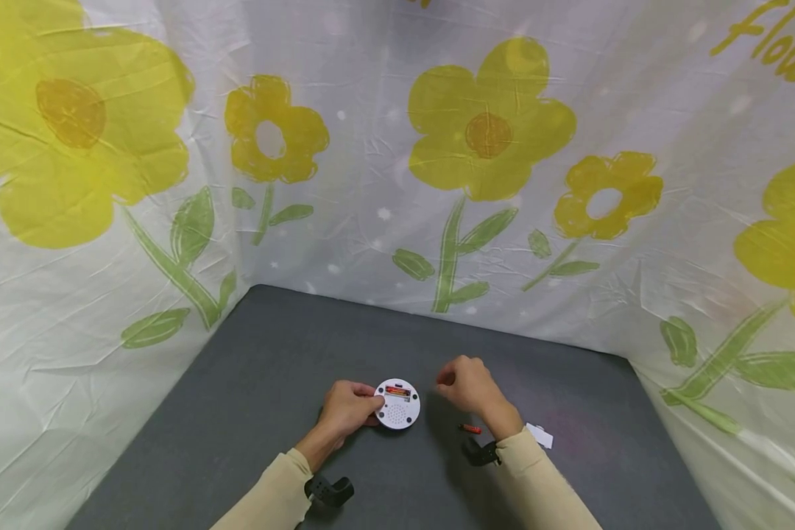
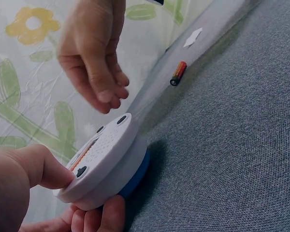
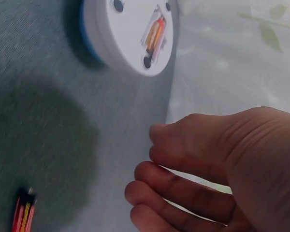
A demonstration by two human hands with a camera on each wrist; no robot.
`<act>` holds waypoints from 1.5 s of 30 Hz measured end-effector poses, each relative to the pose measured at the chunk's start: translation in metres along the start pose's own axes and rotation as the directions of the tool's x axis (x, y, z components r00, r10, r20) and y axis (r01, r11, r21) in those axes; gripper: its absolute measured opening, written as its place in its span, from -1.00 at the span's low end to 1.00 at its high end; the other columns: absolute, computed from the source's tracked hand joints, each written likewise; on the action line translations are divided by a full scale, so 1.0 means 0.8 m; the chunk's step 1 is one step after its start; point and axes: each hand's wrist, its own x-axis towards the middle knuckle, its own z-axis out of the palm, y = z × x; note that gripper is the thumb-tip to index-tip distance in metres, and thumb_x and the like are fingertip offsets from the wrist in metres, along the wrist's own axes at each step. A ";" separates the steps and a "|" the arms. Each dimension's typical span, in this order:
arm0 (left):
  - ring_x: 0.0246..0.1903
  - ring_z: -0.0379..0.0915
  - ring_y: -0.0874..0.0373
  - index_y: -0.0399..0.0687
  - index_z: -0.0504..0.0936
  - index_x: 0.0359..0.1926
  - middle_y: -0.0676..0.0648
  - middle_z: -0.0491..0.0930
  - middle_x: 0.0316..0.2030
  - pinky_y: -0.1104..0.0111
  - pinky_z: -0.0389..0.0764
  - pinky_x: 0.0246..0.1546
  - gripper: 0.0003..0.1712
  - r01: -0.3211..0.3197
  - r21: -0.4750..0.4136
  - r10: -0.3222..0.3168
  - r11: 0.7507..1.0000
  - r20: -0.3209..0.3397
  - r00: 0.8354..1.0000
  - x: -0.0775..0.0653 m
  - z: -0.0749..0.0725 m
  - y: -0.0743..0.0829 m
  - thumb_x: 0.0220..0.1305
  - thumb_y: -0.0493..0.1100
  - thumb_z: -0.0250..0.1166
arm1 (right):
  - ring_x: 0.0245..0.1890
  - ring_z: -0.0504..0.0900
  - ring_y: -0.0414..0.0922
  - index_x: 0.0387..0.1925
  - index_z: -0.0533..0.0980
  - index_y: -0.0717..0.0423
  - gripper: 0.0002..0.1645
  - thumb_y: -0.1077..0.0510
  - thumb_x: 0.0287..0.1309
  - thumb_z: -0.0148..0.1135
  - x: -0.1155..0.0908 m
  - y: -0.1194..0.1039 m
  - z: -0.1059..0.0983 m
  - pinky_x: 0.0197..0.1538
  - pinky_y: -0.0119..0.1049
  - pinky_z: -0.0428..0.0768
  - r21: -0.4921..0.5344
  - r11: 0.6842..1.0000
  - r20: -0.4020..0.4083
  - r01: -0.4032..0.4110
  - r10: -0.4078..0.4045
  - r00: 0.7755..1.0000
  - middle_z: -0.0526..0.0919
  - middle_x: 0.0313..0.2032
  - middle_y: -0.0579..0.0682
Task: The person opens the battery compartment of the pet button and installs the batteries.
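Note:
My left hand [image 1: 346,409] holds a round white device [image 1: 397,418] by its left edge, thumb on the face and fingers beneath. Small dark feet and a patch of speaker holes mark that upward face. In its uncovered battery compartment lies a red-and-black battery [image 3: 156,35]. The device's far side is blue, as the left wrist view shows. Just right of the device, my right hand [image 1: 470,384] hovers with loosely bent fingers and nothing between them. A second battery [image 2: 178,73] lies on the grey surface below that hand.
A small white plastic piece [image 1: 540,436], shaped like a battery cover, lies beside the right wrist. Black bands [image 1: 331,489] circle both wrists. The dark grey tabletop [image 1: 291,331] ends at a white curtain [image 1: 364,221] printed with yellow flowers, at the back and both sides.

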 end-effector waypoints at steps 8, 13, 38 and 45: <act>-0.42 0.75 0.14 -0.41 0.78 -0.08 -0.19 0.81 -0.25 0.33 0.82 -0.41 -0.70 0.009 -0.005 -0.009 1.000 0.007 1.000 0.000 0.000 -0.001 0.17 -0.31 0.46 | -0.28 0.80 -0.03 -0.27 0.83 0.13 -0.92 0.23 0.18 0.59 -0.021 0.024 -0.002 -0.14 -0.02 0.80 -0.066 0.997 0.036 -0.026 0.028 0.999 0.84 -0.34 -0.04; -0.43 0.76 0.15 -0.43 0.78 -0.08 -0.19 0.82 -0.27 0.32 0.82 -0.42 -0.69 0.000 -0.007 0.000 1.000 0.003 1.000 -0.001 0.000 0.001 0.17 -0.32 0.46 | -0.27 0.80 0.01 -0.28 0.82 0.13 -0.88 0.25 0.12 0.63 -0.032 0.032 -0.005 -0.13 0.01 0.80 -0.067 0.996 0.051 -0.062 0.066 0.997 0.85 -0.33 -0.02; -0.38 0.77 0.10 -0.42 0.77 -0.04 -0.23 0.81 -0.21 0.30 0.84 -0.38 -0.69 0.022 0.031 -0.021 0.999 -0.020 1.000 0.000 0.002 0.003 0.21 -0.31 0.47 | -0.48 0.63 -0.19 -0.45 0.78 -0.11 -0.81 0.23 -0.04 0.67 -0.042 0.121 0.049 -0.43 -0.12 0.63 -0.043 0.998 0.043 0.037 -0.036 0.998 0.77 -0.47 -0.20; -0.37 0.77 0.11 -0.42 0.76 -0.05 -0.23 0.80 -0.22 0.30 0.84 -0.39 -0.69 0.021 0.023 -0.020 1.000 -0.018 1.000 -0.001 0.002 0.003 0.20 -0.32 0.47 | -0.50 0.58 -0.26 -0.48 0.76 -0.19 -0.78 0.18 -0.08 0.69 -0.033 0.137 0.065 -0.46 -0.18 0.59 -0.080 0.996 0.028 0.030 -0.028 0.999 0.73 -0.49 -0.27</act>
